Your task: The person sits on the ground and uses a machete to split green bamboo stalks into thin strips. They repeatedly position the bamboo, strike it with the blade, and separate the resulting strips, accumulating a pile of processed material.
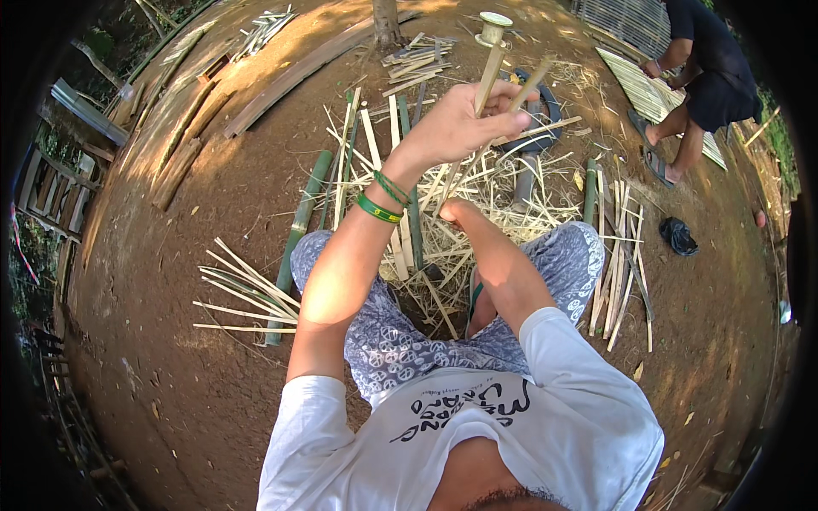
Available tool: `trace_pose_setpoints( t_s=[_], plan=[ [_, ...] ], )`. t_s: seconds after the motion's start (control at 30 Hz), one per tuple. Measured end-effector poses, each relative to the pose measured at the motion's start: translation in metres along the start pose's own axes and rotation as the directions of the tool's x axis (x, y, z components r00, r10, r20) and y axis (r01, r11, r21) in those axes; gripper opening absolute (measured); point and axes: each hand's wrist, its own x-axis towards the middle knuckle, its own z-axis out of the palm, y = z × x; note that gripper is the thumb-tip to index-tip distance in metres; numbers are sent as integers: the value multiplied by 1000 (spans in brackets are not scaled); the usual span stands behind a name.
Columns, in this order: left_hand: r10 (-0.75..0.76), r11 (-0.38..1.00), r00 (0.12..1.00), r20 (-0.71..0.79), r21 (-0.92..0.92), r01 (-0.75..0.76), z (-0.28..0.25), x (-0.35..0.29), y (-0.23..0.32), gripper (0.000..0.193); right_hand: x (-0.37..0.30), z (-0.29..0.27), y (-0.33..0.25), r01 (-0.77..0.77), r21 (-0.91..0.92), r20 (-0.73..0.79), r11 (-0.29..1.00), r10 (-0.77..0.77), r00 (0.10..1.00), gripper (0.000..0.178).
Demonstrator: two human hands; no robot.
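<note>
My left hand [452, 126], raised and with green bands at its wrist, grips a split bamboo strip [491, 78]. Two pale lengths spread apart above its fingers, the second bamboo length [533, 83] leaning to the right past my thumb. Below the palm a thin part of the bamboo slants down to my right hand [461, 213]. That hand is closed at the strip's lower end, low between my knees; its fingers are partly hidden. Under both hands lies a loose heap of bamboo shavings and slivers [503, 217].
Green bamboo poles [301, 230] and cut strips [247, 294] lie left of my knees. More strips [620, 264] and a black plastic bag [678, 236] are at right. Another person [711, 68] bends over a slatted panel [635, 85]. A tree trunk [386, 21] stands ahead.
</note>
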Motion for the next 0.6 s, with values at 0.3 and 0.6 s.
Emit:
trace_pose_setpoints(
  t_s=[0.3,0.6],
  plan=[
    [184,971,695,-695,21,-237,-49,-14,21,47,-29,80,67,102,75,-296,992,-75,952,67],
    [566,773,325,-758,351,-528,-195,-154,201,45,-14,106,91,63,271,-406,961,55,912,75]
  ],
)
